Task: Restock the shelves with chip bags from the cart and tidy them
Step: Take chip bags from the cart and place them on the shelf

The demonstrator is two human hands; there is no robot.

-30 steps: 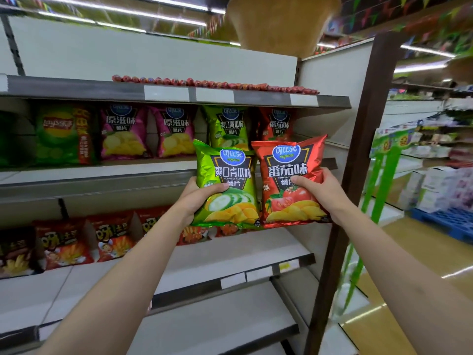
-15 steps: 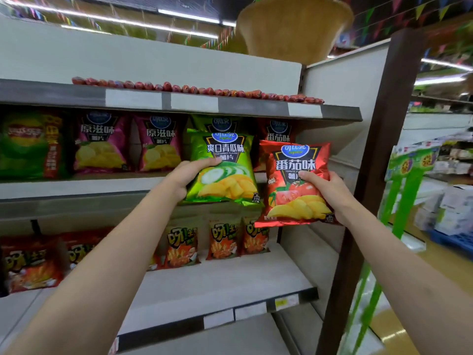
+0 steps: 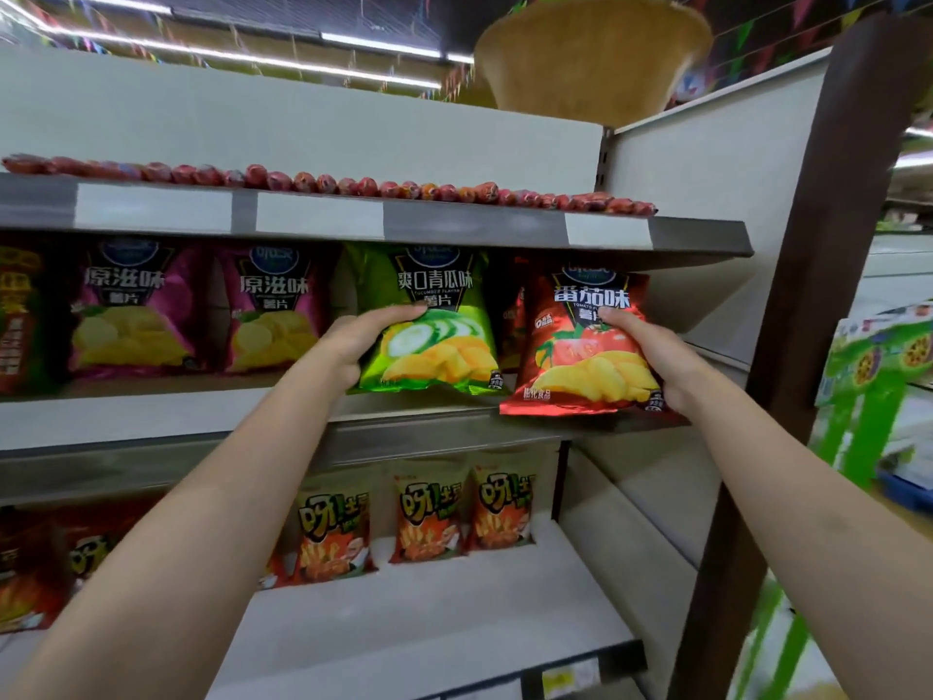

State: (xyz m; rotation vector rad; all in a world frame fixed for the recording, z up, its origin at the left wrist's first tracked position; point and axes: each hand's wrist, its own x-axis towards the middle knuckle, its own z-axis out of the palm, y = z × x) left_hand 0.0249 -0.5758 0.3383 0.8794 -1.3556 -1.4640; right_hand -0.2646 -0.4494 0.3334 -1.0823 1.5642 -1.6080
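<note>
Woven basket [image 3: 590, 68] up top, red sausages [image 3: 328, 184] w/ it

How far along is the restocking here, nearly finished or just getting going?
Partly done. The middle shelf already has purple bags standing in a row. In hand: the left hand holds a green cucumber bag and the right hand a red tomato bag, both at that shelf's edge, not yet let go. Left: the lower shelf has much bare space in front. The cart isn't visible.
</note>
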